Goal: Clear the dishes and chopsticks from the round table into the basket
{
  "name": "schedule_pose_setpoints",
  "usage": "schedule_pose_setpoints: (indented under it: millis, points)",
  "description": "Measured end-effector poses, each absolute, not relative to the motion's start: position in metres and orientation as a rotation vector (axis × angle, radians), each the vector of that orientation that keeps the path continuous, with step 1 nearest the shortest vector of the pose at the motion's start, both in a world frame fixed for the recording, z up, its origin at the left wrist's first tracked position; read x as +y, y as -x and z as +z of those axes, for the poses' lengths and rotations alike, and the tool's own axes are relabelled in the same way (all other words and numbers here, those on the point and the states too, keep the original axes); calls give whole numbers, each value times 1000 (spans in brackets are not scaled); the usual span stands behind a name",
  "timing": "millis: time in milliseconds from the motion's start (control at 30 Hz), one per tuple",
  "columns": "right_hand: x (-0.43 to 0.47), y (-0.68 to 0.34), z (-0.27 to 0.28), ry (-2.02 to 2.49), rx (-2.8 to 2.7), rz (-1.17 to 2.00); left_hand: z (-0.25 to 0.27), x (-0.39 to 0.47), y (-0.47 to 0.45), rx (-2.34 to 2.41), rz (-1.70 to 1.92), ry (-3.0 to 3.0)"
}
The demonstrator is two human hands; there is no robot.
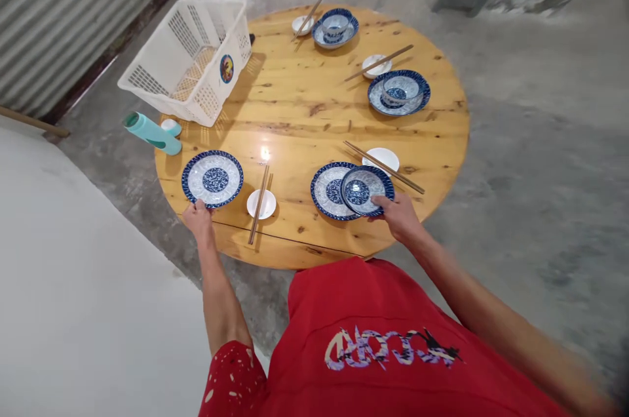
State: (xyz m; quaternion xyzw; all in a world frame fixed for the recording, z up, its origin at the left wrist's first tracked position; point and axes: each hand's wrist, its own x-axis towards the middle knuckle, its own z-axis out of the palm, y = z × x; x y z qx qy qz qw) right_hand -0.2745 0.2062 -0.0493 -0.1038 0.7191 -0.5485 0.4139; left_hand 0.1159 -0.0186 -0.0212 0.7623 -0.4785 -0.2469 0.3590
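Left hand (198,215) gripping plate (212,178) at table edge (275,258); right hand (400,215) holding tilted bowl (366,190).

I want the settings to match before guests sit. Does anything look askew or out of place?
The bowl in the right hand sits tilted, off-centre on its plate. The left plate, held by the left hand, has no bowl. The bottle lies on its side.
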Motion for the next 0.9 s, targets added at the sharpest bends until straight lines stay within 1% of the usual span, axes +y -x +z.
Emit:
schedule_pose_setpoints:
  millis: [100, 200, 300, 367, 467, 600, 900]
  points:
    - [236, 288, -44, 235, 1868, -1450, 5, -4, -93, -1304, -669, -1803]
    - [265, 298, -47, 134, 1959, -1517, 19, 19, -49, -1461, -825, -1719]
    - [289, 303, -54, 44, 2010, -1544, 14, 42, 4, -1588, -1104, -1651]
    - [300, 302, -57, 4, 2019, -1552, 4, 56, 35, -1721, -1192, -1665]
    - [310, 300, -57, -68, 2012, -1580, -12, 70, 68, -1975, -1170, -1693]
    - [315, 298, -55, -147, 1990, -1621, -26, 77, 86, -2212, -1126, -1708]
    - [315, 302, -64, -97, 2001, -1559, -41, 79, 90, -2254, -1166, -1764]
